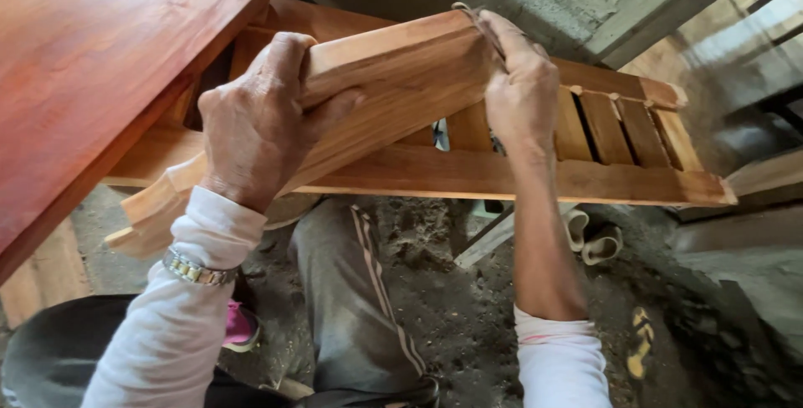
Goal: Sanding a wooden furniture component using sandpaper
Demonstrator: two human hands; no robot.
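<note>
The moulded wooden rail (393,98) is judged stiff, fairly light, sharp-edged; it is gripped near mid-length by the left hand (255,123) and at its upper end by the right hand (523,86), above the slatted frame (619,153)

wooden rail (393,82): across the slatted frame (585,178), centre
left hand (259,123): on the rail's left part
right hand (523,90): at its right end
tabletop (100,65): far left

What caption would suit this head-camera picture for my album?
Left hand and right hand grip a moulded wooden piece over a slatted wooden frame.
</note>
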